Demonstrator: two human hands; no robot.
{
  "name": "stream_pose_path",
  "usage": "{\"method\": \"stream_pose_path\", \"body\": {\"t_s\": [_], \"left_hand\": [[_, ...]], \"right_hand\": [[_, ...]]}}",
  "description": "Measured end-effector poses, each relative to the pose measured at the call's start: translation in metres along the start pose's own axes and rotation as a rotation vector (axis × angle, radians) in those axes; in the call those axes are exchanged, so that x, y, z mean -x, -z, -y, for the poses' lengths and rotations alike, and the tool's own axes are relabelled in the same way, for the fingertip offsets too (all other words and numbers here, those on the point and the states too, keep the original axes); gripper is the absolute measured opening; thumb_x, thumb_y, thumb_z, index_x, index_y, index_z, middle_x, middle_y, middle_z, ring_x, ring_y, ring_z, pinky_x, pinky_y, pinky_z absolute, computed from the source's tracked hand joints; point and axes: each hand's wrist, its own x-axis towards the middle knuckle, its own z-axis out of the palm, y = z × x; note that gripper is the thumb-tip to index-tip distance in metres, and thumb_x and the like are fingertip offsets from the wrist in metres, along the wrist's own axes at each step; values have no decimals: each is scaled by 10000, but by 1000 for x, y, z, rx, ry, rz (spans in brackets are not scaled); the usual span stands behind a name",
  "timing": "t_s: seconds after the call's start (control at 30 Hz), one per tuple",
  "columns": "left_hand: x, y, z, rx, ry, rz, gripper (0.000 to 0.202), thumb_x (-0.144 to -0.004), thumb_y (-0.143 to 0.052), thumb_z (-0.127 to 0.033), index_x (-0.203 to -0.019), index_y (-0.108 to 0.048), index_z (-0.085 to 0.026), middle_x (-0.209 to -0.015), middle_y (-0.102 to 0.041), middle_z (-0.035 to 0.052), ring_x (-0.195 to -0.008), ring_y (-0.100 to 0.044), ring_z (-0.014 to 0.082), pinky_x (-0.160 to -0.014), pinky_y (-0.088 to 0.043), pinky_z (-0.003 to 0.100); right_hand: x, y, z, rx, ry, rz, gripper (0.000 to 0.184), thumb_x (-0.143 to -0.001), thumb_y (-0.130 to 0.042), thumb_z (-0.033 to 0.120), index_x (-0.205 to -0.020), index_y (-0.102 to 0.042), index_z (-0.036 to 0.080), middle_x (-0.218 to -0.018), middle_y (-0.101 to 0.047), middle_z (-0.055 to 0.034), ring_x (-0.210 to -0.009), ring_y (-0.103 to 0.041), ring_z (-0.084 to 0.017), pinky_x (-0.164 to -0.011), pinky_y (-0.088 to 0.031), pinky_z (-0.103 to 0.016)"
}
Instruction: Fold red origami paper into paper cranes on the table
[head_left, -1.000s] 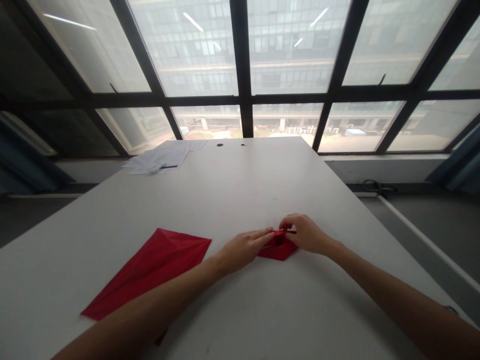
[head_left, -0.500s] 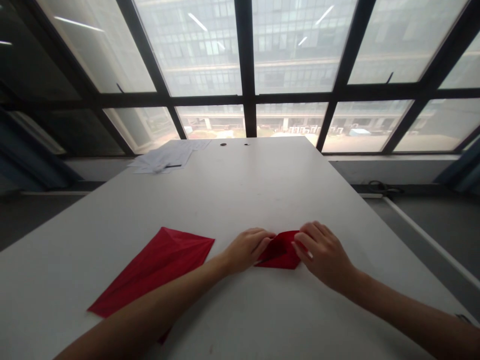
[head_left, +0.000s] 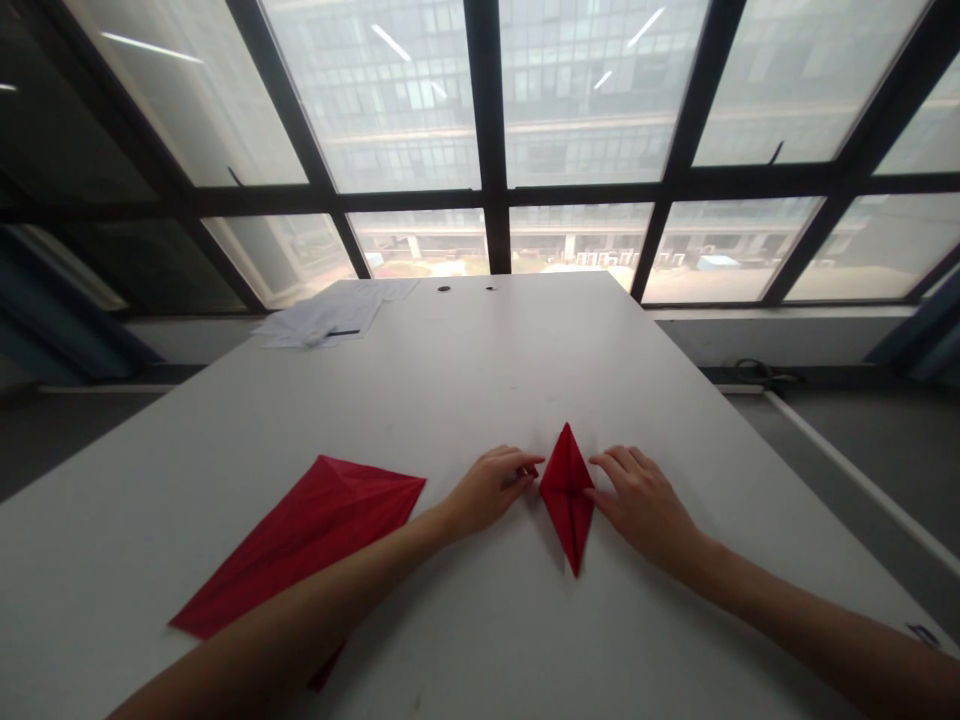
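A small folded red paper [head_left: 567, 492], shaped like a long narrow diamond, lies on the white table [head_left: 465, 380] with its points toward and away from me. My left hand [head_left: 491, 487] rests at its left edge, fingertips touching the paper's left corner. My right hand [head_left: 642, 497] lies at its right edge, fingers stretched out and touching the right corner. Neither hand lifts the paper. A larger red paper sheet [head_left: 307, 540] with creases lies flat to the left, partly under my left forearm.
White sheets of paper with a dark pen [head_left: 326, 320] lie at the table's far left corner. Two small dark spots [head_left: 444, 289] mark the far edge. Large windows with black frames stand behind the table. The table's right edge drops to a grey floor.
The small red paper was a squat folded shape pinched between both hands; now it lies as a long narrow diamond, and both hands have moved to its sides.
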Motion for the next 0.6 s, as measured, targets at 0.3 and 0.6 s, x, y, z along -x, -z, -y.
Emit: {"method": "stream_pose_path", "body": {"t_s": [0.3, 0.6], "left_hand": [[-3, 3, -4, 45, -39, 77, 182, -889, -670, -299, -1046, -739, -238, -988, -629, 64, -967, -548, 199, -915, -455, 343], [-4, 6, -7, 532, 129, -215, 265, -904, -645, -330, -1138, -649, -205, -1215, -534, 94, -995, -596, 167, -834, -522, 287]], "right_hand": [[-8, -4, 2, -505, -248, 19, 43, -816, -628, 212, -784, -656, 206, -786, -633, -20, -729, -576, -182, -668, -475, -312], [-40, -21, 10, -1086, -433, -131, 273, -785, -710, 447, -823, -641, 186, -743, -690, -34, -677, -647, -193, -624, -538, -315]]}}
